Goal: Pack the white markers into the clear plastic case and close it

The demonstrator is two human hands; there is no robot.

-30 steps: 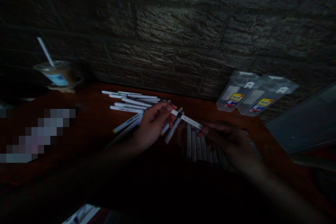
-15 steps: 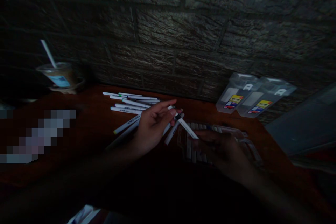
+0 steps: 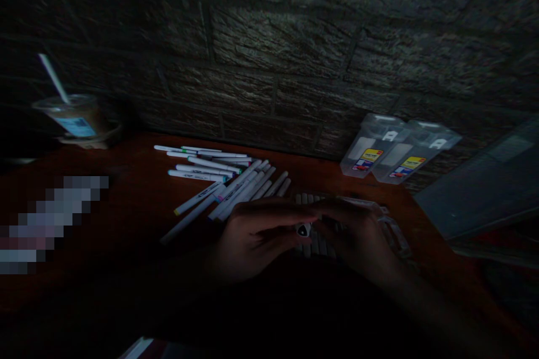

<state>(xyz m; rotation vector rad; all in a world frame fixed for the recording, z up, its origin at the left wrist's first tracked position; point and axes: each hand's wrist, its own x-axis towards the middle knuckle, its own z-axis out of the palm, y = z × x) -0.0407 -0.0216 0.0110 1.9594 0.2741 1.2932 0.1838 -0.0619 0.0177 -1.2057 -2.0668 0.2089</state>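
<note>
Between my two hands a white marker [image 3: 304, 230] is seen nearly end-on, a dark spot on its end. My left hand [image 3: 261, 235] is closed with its fingertips and thumb on the marker's left side. Against its other side, my right hand [image 3: 357, 230] is closed too, its fingertips in deep shadow. Below and behind the hands lies a clear case [image 3: 396, 235] with several markers [image 3: 320, 244] in a row, partly covered by my right hand. To the left, several loose white markers [image 3: 208, 166] with coloured ends lie spread on the brown table [image 3: 135, 179].
Two clear plastic boxes [image 3: 362, 146] with yellow labels stand at the back right by the brick wall [image 3: 252, 39]. An iced drink cup [image 3: 78, 118] with a white straw sits in a holder at the back left. A blurred-out patch [image 3: 63, 207] covers something on the left.
The marker has turned from slanting lengthwise to pointing its end at me. My left hand has moved right and lower, closer to my right hand. The view has shifted slightly.
</note>
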